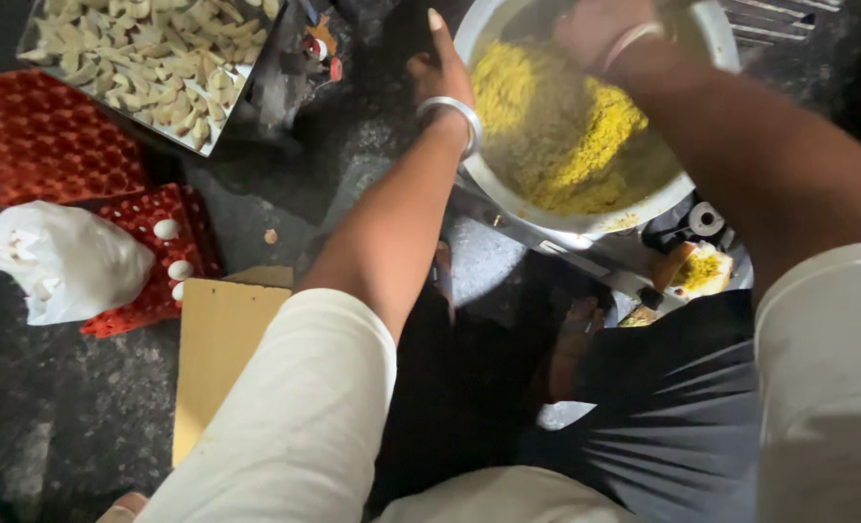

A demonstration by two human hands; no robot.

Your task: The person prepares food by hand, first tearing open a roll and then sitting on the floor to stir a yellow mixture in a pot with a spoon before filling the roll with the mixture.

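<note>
So we're looking straight down at a big metal bowl (pixel 585 218) full of crumbly yellow rice-like food (pixel 561 126), sitting at the top right of the view. Our left hand (pixel 440 68) is pressed flat against the bowl's left rim, fingers held straight and close together, a silver bangle (pixel 453 111) round the wrist. Our right hand (pixel 600 29) is up over the far side of the bowl with a bangle too, but it's half cut off by the frame edge and blurry, so we honestly can't tell whether it's gripping something or just resting there. Over on the left of the dark floor (pixel 62 416) there's a tray of pale cut pieces (pixel 149 58), some stacked red egg trays (pixel 57 136), and another red tray with a few white eggs (pixel 167 230) in it. A white plastic bag (pixel 62 260) lies on that tray, and a flat bit of cardboard (pixel 219 339) sits just beside it, near our left sleeve (pixel 295 426).
</note>
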